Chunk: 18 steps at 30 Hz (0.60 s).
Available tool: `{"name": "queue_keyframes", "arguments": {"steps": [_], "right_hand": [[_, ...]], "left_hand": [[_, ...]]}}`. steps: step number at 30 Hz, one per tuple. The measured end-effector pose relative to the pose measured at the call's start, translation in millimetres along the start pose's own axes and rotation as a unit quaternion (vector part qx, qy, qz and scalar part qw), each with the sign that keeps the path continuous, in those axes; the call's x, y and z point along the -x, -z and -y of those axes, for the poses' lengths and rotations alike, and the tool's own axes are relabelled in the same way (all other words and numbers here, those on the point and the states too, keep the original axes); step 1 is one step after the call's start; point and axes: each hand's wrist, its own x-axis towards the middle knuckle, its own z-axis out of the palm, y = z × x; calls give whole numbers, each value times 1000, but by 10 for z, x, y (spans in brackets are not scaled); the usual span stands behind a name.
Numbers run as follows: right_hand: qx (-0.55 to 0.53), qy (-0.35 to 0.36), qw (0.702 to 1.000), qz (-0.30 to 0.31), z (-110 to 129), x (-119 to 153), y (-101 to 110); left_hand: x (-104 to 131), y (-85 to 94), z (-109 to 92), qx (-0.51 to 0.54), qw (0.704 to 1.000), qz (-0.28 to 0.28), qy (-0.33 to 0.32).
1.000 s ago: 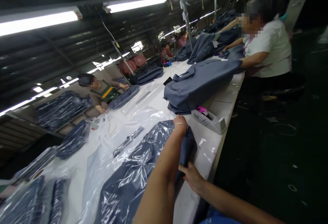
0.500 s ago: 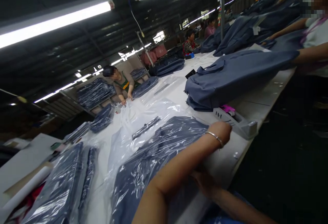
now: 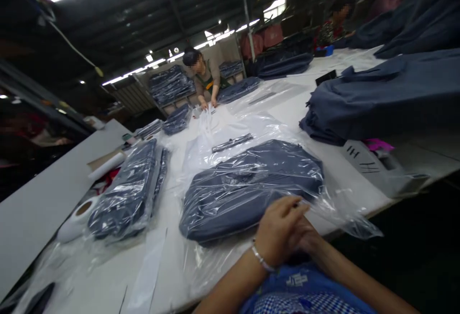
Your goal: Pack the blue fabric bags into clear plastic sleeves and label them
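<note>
A dark blue folded garment in a clear plastic bag (image 3: pixel 247 180) lies flat in front of me, and the bag's loose open end spreads to the right. My left hand (image 3: pixel 278 228), with a silver bracelet at the wrist, is at the garment's near right edge. Its fingers are bent together; what they hold, if anything, is too blurred to name. Against it sits my right hand (image 3: pixel 305 235), partly covered by the left, so its fingers are hidden. Both hands meet just above the table's near edge, in front of a blue apron.
More bagged garments (image 3: pixel 125 189) and a white roll (image 3: pixel 77 218) lie on the left of the white table (image 3: pixel 158 266). At right are a stack of dark blue garments (image 3: pixel 388 94) and a marked box (image 3: pixel 373 170). A co-worker (image 3: pixel 206 79) bends over the far side.
The view has swung right-to-left and lower, so the scene sits further right. My left hand has come back toward my body and now meets my right hand at the bag's near edge.
</note>
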Motion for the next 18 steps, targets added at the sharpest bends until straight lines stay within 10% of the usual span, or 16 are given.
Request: {"name": "queue_keyframes", "arguments": {"steps": [2,5,8,13,18], "right_hand": [[-62,-77,994,42,-109,4,5],[-116,-188,971,93,-364,-20,-105],[-85,-209,968,110,-623,-89,-322],[-49,-176,964,194,-817,-267,-721],[-43,-118,974,190,-894,-466,-1059]], "left_hand": [[664,342,295,-138,973,-103,150],[1716,612,688,-259,844,-222,413],[2446,577,972,-105,748,-260,602],[2619,351,1036,129,694,-324,629],[2584,446,760,147,665,-385,622]]}}
